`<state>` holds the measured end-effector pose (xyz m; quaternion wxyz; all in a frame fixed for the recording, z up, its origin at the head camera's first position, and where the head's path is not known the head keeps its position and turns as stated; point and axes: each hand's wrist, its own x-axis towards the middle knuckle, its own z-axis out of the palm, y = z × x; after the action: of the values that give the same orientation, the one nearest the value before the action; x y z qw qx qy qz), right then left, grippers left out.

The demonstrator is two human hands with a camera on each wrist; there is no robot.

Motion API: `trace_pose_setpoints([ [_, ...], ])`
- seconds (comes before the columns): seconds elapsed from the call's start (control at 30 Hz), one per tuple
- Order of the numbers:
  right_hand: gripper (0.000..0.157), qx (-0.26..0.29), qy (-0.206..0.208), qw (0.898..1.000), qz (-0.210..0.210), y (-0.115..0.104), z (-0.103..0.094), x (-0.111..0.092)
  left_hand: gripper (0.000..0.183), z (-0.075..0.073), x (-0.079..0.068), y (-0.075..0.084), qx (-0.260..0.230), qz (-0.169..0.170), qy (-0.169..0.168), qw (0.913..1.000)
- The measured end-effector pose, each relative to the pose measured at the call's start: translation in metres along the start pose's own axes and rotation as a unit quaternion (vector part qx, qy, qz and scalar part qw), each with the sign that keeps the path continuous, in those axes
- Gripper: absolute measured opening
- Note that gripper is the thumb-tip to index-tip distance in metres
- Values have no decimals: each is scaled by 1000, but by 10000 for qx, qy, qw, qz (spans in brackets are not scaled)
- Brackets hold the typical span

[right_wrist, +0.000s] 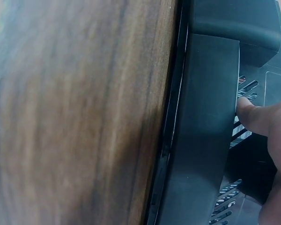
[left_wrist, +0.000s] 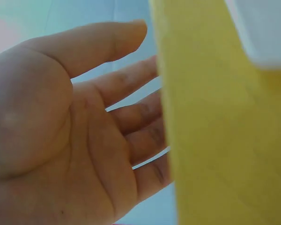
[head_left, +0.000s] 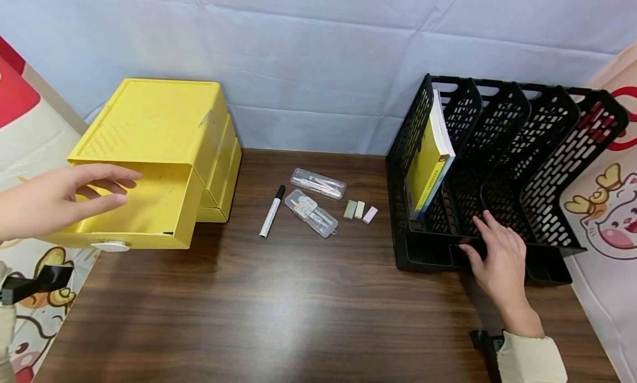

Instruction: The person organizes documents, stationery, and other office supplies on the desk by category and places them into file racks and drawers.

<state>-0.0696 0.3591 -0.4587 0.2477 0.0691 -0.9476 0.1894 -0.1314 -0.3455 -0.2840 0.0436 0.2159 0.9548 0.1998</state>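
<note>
On the left of the head view, my left hand (head_left: 84,195) hovers over the pulled-out top drawer (head_left: 144,240) of a yellow drawer cabinet (head_left: 149,117). Its fingers are loosely bent with nothing between them. In the left wrist view, the drawer's yellow front covers the fingertips of that hand (left_wrist: 79,126). At the right, my right hand (head_left: 500,261) rests over the front edge of a black desk file organizer (head_left: 443,253), thumb and fingers spread and holding nothing. The right wrist view has the thumb (right_wrist: 255,117) right at the organizer's front lip. A yellow book (head_left: 428,162) stands in the organizer's left slot.
Between cabinet and organizer lie a marker (head_left: 271,214) with a black cap, a clear flat case (head_left: 318,183), a second clear case (head_left: 312,213) and small green, cream and pink blocks (head_left: 370,214). A pale cloth (head_left: 308,68) hangs behind the wooden table (head_left: 298,305).
</note>
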Motion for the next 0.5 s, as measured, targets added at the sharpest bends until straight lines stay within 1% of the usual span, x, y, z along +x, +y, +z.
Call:
trace_pose_setpoints([
  [0.13,71,10,2,10000,16,1,1,0,42,-1,2,20,-27,155,367,9992],
  [0.23,72,27,-1,10000,31,1,1,0,46,-1,3,37,76,212,563,9982],
  [0.37,71,35,39,10000,14,0,1,-1,47,1,4,60,200,117,764,9968],
  [0.5,71,17,60,10000,2,0,0,0,47,6,7,83,121,61,986,9950],
])
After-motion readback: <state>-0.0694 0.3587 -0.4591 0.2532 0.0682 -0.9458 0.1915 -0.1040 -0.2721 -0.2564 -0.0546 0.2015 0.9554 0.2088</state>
